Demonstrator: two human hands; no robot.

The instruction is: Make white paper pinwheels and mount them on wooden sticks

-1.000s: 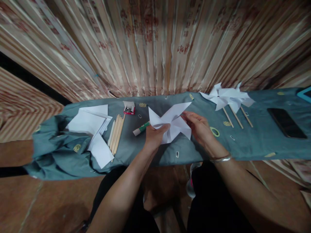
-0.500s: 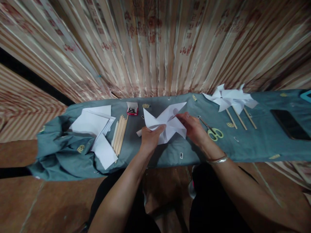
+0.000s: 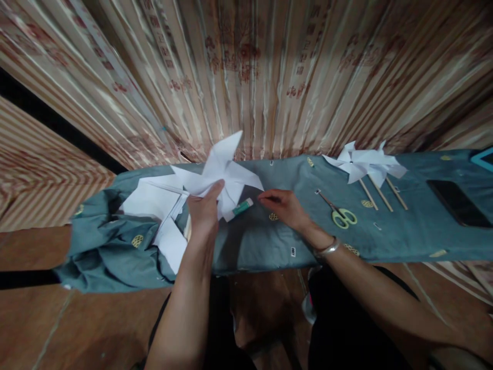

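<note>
My left hand (image 3: 204, 210) is closed on a white paper pinwheel (image 3: 227, 177), its thumb pressed on the folded centre. The pinwheel is held above the left half of the cloth-covered table. A small green and white tube (image 3: 242, 207), like a glue stick, lies just below the pinwheel's right blade. Right of that tube my right hand (image 3: 285, 205) hovers with its fingertips pinched together; anything between them is too small to make out. Part of a bundle of wooden sticks (image 3: 187, 228) shows behind my left hand, mostly hidden.
White paper sheets (image 3: 154, 200) lie on the left near bunched cloth (image 3: 111, 246). Scissors with green handles (image 3: 344, 218) rest right of my right hand. Further right are finished pinwheels (image 3: 365, 164) on sticks and a dark phone (image 3: 460, 203). A striped curtain (image 3: 262, 77) hangs behind.
My left hand has carried the pinwheel left and up, uncovering the green and white tube. My right hand has left the pinwheel's blade and moved left. The small red box is now hidden.
</note>
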